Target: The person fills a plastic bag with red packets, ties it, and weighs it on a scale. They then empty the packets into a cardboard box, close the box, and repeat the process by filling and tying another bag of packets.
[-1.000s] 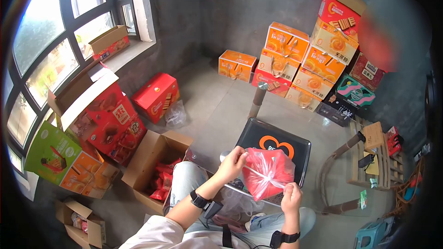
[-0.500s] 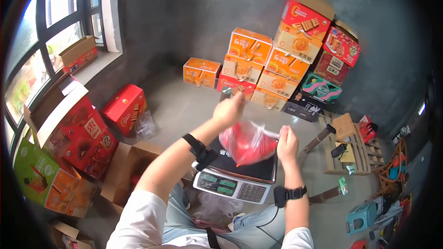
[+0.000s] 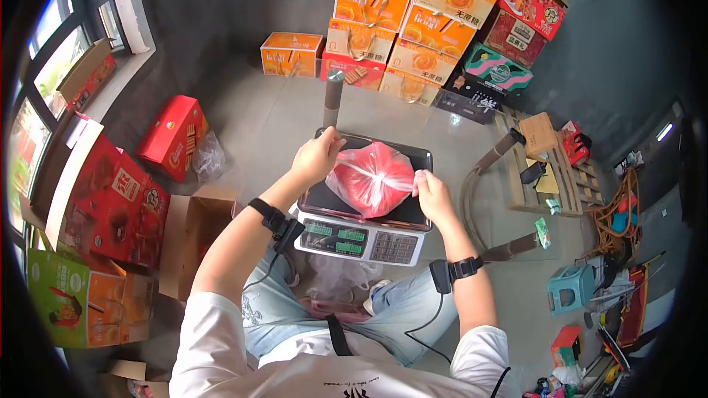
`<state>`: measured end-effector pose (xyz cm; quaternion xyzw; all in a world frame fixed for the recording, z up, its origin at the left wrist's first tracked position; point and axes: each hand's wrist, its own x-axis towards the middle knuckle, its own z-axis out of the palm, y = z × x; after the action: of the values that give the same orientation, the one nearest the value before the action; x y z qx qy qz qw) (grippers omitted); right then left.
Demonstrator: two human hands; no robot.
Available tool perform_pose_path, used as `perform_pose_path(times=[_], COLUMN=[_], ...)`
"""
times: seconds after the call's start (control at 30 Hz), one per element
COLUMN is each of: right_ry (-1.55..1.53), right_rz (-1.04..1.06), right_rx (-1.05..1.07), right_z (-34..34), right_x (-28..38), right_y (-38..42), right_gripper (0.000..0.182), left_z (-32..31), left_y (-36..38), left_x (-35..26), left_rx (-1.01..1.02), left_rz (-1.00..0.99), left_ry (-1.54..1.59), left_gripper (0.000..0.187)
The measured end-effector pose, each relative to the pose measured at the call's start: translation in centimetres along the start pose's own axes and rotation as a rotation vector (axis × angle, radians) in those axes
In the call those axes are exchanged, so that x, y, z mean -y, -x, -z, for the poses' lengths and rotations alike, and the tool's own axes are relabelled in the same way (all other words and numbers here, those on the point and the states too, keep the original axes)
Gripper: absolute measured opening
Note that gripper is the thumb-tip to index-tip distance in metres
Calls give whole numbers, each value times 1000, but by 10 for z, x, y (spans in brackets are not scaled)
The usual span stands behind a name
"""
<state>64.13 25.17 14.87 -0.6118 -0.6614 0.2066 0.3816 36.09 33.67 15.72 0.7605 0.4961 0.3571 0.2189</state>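
A tied clear plastic bag with red contents (image 3: 372, 179) rests on the black plate of a digital scale (image 3: 358, 242). The scale's green displays are lit. My left hand (image 3: 318, 155) is at the bag's left side, its fingers closed at the plastic's edge. At the right side of the bag, my right hand (image 3: 431, 193) pinches a bit of the plastic between thumb and fingers.
Stacked orange and red boxes (image 3: 435, 29) stand by the back wall. An open carton (image 3: 181, 239) and large red box (image 3: 118, 206) are at the left. At the right are a wooden pallet (image 3: 527, 195) and a blue stool (image 3: 569, 289).
The view has tilted downward. The bag has come down flatter on the scale, its knot now facing up. My left hand has lowered from above to the bag's left side.
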Motion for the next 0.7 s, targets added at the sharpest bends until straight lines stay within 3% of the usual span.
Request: perform_pose_path(times=[0.1,0.2,0.27,0.33,0.4,0.53,0.57,0.63,0.67,0.7], right_ry=[-115,-384,-385,-301,-218,-198,-196,-273,-326,-376], right_rz=[-17,15,-13,-73,-174,-432,-461,-556,-557,-562], right_rx=[107,7,-98,-219,-297,-425,-409,-203,-288,-378], right_z=[-4,-4,4,18,30,33,35,36,37,38], right_x=[-6,-22,-35,-55,-90,-163,-174,-185,-184,-173], right_y=[17,24,27,34,47,87,97,103,101,100], right_gripper=[30,21,23,24,25,26,26,24,24,24], left_z=[-1,-10,-18,-15,3,13,18,17,13,15], left_y=[11,21,30,46,70,134,157,196,211,213], left_x=[-5,-2,2,3,11,113,135,151,162,159], left_rx=[11,-16,-62,-241,-334,-577,-522,-611,-598,-579], left_rz=[81,138,140,149,272,352,532,482,611,618], left_ry=[212,439,557,734,759,407,349,106,-13,-30], left_gripper=[17,21,24,33,35,17,19,20,20,20])
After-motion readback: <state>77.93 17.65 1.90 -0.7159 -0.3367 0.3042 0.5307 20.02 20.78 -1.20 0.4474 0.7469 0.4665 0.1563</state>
